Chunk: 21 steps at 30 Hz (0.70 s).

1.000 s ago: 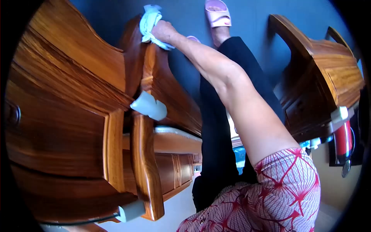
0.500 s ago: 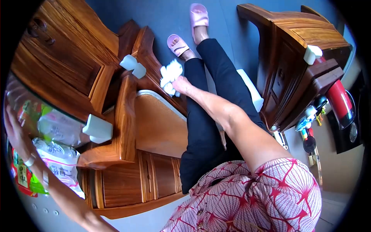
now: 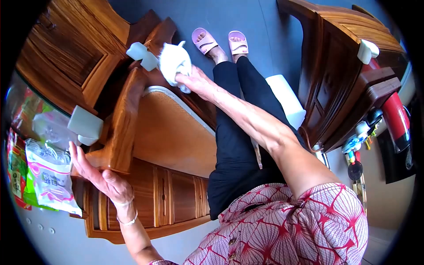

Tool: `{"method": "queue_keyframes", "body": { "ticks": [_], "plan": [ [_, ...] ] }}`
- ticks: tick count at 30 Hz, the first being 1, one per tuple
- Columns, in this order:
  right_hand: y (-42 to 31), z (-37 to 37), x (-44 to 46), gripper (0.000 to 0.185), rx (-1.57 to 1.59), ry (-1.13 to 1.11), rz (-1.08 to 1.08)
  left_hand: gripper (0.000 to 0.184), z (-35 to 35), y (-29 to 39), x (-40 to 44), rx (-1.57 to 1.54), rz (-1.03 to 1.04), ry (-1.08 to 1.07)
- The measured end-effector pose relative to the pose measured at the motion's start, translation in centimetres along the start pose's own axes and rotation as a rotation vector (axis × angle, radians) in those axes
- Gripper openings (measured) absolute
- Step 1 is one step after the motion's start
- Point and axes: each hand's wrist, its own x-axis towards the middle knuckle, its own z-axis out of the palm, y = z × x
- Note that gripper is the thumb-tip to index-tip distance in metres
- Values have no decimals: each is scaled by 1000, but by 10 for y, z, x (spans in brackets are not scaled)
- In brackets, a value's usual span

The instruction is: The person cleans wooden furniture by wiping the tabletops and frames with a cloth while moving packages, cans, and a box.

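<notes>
My right hand [image 3: 196, 84] is closed around a bunched white cloth [image 3: 173, 64], held out over the front of a wooden seat, close to two white corner guards [image 3: 143, 56]. It cannot be told whether the cloth touches the wood. My left hand [image 3: 106, 181] is open, fingers stretched out, beside the end of the wooden armrest [image 3: 121, 128]. Just above its fingertips is another white corner guard [image 3: 86, 123]. A brown seat pad [image 3: 174, 126] with a pale edge lies between the two hands.
Packaged bags [image 3: 51, 176] lie at the left by a glass-topped edge. A wooden cabinet [image 3: 329, 75] stands at the right, with a red cylinder-shaped object [image 3: 393, 115] beside it. A white box-like object [image 3: 285, 97] is next to my legs. Pink slippers [image 3: 238, 43] are on the grey floor.
My right hand has moved left and slightly up with the cloth. My left hand has come away from the packaged bags toward the armrest. My feet have shifted.
</notes>
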Motion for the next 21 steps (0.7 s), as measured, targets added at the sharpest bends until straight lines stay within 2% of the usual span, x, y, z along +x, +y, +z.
{"method": "queue_keyframes", "body": {
  "ticks": [3,4,5,7,8,9,10,11,12,13,14,15,17,18,19,20,21],
  "plan": [
    [-24,10,18,44,-177,98,-38,64,14,-10,0,36,88,81],
    [-32,19,17,43,-190,196,-218,63,17,-13,-1,25,95,140],
    [-22,26,22,40,-201,252,-278,62,21,-12,-2,10,103,196],
    [-11,30,11,40,-184,193,-409,62,19,-9,-2,27,105,209],
    [-12,32,5,35,-72,83,-489,62,19,-10,-2,18,104,221],
    [-4,35,-1,44,-46,142,-445,62,24,-9,-1,-9,100,243],
    [11,37,-7,59,38,222,-515,62,25,-12,-1,-14,115,254],
    [34,31,-10,67,-172,201,-441,63,25,-14,-3,-50,93,246],
    [54,26,-15,61,-390,159,-361,63,25,-19,-3,-52,117,231],
    [65,22,-25,53,-363,146,-356,64,23,-23,-3,-43,137,219],
    [78,18,-37,47,-351,159,-119,64,22,-23,-4,-50,127,207],
    [100,14,-41,44,-412,204,-202,65,22,-24,-4,-53,119,198],
    [136,4,-60,45,-458,206,28,66,24,-29,-6,-106,85,215],
    [160,3,-68,42,-481,274,-22,65,25,-30,-8,-150,41,215],
    [168,10,-72,40,-306,449,62,65,24,-31,-9,-186,-2,203],
    [185,-3,-71,42,-237,423,257,63,21,-26,-11,-95,-34,147],
    [204,-17,-65,44,-159,380,452,69,22,-30,-10,-72,-67,193]
  ]
}}
